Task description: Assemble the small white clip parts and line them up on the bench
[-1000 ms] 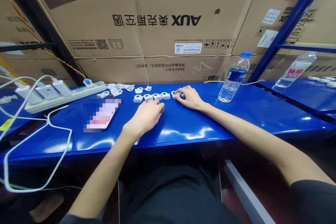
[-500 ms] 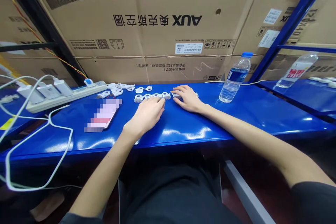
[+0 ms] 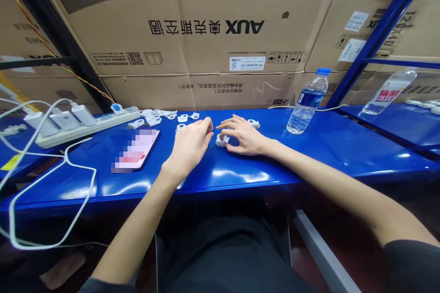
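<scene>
The right hand (image 3: 242, 137) pinches a small white plastic clip (image 3: 220, 140) between thumb and fingertips, low on the blue shelf (image 3: 240, 169), approx. in front of the body. The left hand (image 3: 190, 144) is curled, its fingertips closed together near the clip; whether it holds a tiny part I cannot tell, only a thin dark thing shows under it. The two hands are almost touching, w/ the clip between them. I judge the main risk is that the clip is small and smooth, so it can slip or flick out of the pinch and skid over the glossy shelf, maybe off the front edge. Behind the left hand lie more white clips (image 3: 187, 117), some loose in a heap near the power strip (image 3: 85, 126); a wrist sweep can scatter them. One more clip (image 3: 253, 123) lies just beyond the right hand. The phone (image 3: 134, 151) lies near the left forearm, so an elbow move can push it. The water bottle (image 3: 307, 103) stands to the right, apart from the hands, but a wide reach can tip it. The white cable (image 3: 74, 165) loops over the shelf edge at left and can snag.
</scene>
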A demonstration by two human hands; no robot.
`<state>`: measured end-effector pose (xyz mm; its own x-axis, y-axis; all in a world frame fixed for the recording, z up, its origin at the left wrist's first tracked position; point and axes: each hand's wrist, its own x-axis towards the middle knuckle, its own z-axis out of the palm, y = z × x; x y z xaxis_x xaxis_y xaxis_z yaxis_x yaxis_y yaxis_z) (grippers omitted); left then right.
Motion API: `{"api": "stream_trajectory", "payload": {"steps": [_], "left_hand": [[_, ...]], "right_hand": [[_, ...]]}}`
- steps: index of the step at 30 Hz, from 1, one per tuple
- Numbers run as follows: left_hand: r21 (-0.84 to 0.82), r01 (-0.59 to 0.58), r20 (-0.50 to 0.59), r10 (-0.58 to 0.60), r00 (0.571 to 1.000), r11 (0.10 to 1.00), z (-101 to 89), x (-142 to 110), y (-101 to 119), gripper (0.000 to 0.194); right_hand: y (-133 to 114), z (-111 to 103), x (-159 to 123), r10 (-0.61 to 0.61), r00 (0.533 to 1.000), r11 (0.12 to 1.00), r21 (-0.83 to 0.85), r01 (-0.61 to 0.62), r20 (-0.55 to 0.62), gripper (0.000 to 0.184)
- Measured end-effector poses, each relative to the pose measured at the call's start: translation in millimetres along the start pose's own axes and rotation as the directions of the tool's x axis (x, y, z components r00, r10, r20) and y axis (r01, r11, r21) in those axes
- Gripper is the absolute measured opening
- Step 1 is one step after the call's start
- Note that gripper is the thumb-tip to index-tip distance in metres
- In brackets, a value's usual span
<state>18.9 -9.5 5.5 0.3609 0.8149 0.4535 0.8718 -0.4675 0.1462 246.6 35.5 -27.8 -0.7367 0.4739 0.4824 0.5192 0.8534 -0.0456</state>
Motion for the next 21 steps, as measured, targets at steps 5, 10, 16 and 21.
{"api": "stream_trajectory", "payload": {"steps": [5, 10, 16, 21], "left_hand": [[-0.11, 0.002, -0.012, -0.003, 1.0, 0.994, 3.0, 0.7, -4.7, 0.01], [-0.144, -0.017, 0.008, 0.018, 1.0, 0.989, 2.9, 1.8, -4.6, 0.016], [-0.091, -0.029, 0.004, 0.029, 1.0, 0.995, 1.1, 2.3, -1.5, 0.023], [-0.149, -0.045, -0.027, 0.042, 0.999, 0.988, 3.1, 3.2, -2.8, 0.019]], "right_hand": [[-6.3, -8.3, -1.5, 0.043, 0.999, 0.999, -0.013, -0.043, 0.003, 0.035], [-3.6, -3.8, -5.4, 0.12, 0.99, 0.989, -0.093, -0.114, 0.07, 0.046], [-5.1, 1.9, -3.4, 0.15, 0.987, 0.986, -0.08, -0.146, 0.053, 0.041], [-3.4, -1.7, -0.8, 0.108, 0.993, 0.991, -0.077, -0.112, -0.057, 0.049]]}}
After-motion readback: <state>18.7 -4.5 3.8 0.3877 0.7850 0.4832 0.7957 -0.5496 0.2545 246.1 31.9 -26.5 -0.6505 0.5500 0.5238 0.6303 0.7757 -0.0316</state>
